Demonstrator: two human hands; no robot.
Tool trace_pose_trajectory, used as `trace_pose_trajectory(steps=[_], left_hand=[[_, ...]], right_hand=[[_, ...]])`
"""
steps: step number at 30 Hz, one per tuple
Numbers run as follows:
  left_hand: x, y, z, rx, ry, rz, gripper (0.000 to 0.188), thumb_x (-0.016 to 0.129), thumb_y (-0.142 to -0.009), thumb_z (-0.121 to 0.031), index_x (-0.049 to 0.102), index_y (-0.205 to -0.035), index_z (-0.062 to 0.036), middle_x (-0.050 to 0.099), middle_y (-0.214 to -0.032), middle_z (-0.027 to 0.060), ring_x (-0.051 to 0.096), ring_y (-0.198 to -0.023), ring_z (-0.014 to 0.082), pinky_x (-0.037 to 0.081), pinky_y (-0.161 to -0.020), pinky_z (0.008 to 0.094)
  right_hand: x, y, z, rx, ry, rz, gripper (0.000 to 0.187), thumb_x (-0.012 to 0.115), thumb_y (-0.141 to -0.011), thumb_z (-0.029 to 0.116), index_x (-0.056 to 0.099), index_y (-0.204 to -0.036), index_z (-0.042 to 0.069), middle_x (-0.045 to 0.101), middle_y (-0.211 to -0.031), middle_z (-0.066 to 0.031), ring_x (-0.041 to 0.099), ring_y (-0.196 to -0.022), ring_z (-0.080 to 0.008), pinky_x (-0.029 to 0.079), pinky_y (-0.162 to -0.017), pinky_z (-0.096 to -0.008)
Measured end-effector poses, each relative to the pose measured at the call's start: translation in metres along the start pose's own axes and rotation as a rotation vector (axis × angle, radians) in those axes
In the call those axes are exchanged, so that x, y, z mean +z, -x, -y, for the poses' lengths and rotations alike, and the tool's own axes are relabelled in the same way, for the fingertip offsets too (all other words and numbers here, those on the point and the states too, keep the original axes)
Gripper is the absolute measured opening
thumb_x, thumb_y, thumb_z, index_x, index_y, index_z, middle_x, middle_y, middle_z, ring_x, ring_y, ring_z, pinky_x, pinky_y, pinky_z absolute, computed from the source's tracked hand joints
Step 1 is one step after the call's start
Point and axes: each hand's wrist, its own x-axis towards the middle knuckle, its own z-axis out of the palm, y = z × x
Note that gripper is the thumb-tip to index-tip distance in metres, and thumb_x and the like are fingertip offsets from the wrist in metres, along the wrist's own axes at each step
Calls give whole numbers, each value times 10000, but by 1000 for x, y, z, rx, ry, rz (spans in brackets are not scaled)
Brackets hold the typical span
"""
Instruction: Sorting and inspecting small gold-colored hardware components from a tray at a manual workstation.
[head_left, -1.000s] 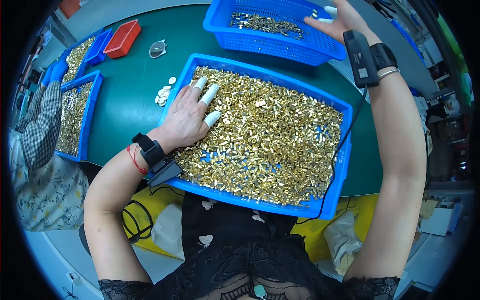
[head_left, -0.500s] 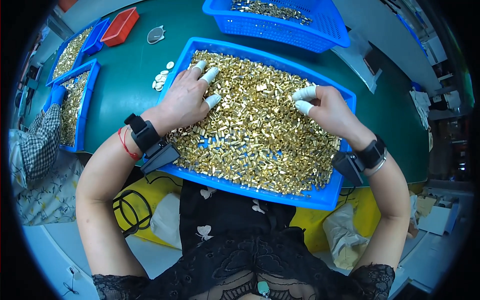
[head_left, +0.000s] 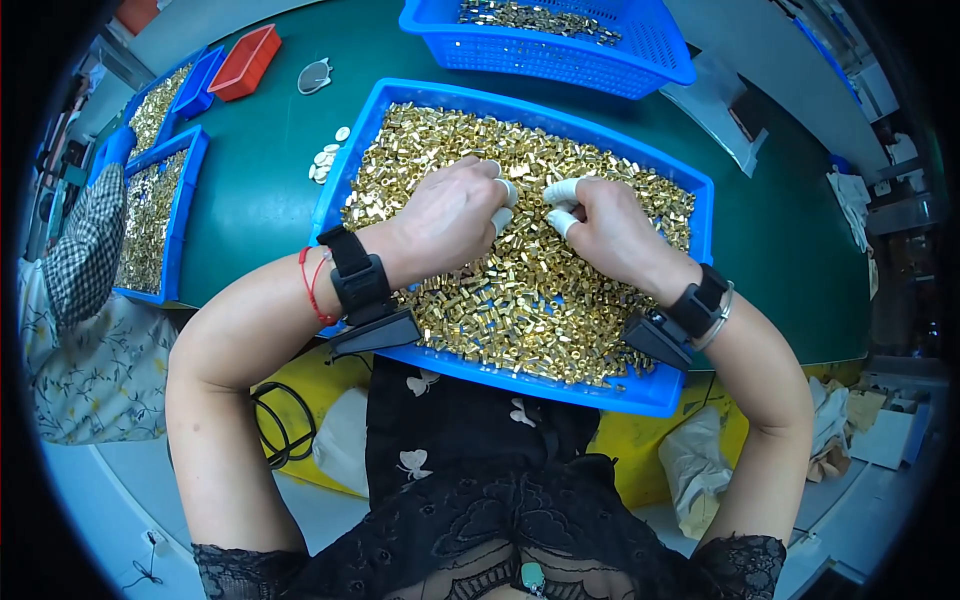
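A large blue tray (head_left: 520,392) lies in front of me, filled with small gold-coloured metal fittings (head_left: 520,320), hollow and tube-like. My left hand (head_left: 450,215) is over the middle of the heap, its fingers curled together. Close to its right, my right hand (head_left: 610,228) has thumb and fingers brought together in a pinch. White finger cots cover the visible fingertips of both hands. Whatever either hand may hold is too small or hidden to make out. The two hands face each other with a narrow gap between them.
Beyond the tray stands a blue perforated basket (head_left: 550,52) with metal pieces. At left are a red bin (head_left: 245,62), a blue bin (head_left: 200,82), sunglasses-like object (head_left: 314,76) and white discs (head_left: 325,158). A co-worker's gloved hand (head_left: 116,147) is over further trays (head_left: 184,215).
My left hand has moved right and its spread fingers have curled in. My right hand has come left toward it. The co-worker's gloved hand has shifted farther away.
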Motion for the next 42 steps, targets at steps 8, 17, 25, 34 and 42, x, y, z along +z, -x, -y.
trace_pose_trajectory(steps=[8,17,25,34,42], left_hand=[[4,-12,-3,-64,78,-42,142,589,-715,-49,644,-839,-7,619,-751,177,615,-718,365,485,-643,468],[-2,-24,-3,-29,0,25,134,580,-697,-49,645,-807,-8,627,-727,190,628,-718,357,489,-643,471],[1,-29,-4,-44,1,51,104,585,-674,-48,649,-746,-9,629,-704,203,633,-706,363,492,-649,467],[5,-28,-3,-20,29,6,99,570,-666,-33,646,-724,-8,623,-682,199,631,-686,362,489,-627,471],[7,-23,0,36,39,-51,94,606,-698,-60,651,-773,-26,606,-645,177,605,-622,361,483,-587,463]], right_hand=[[3,-6,6,-59,284,-22,131,665,-752,100,616,-786,-16,580,-775,-172,594,-723,-354,472,-671,-459],[7,-15,5,-55,305,-23,117,661,-726,83,610,-782,-6,579,-752,-174,595,-719,-354,470,-657,-457],[15,-16,-11,-99,239,-105,150,658,-732,91,650,-863,18,590,-733,-152,596,-689,-336,473,-636,-443],[15,-13,-16,-119,208,-93,171,659,-738,86,670,-907,60,579,-729,-139,590,-677,-317,468,-627,-424],[15,-9,-14,-104,132,-111,171,668,-746,95,673,-915,68,568,-723,-131,580,-668,-309,460,-616,-418]])
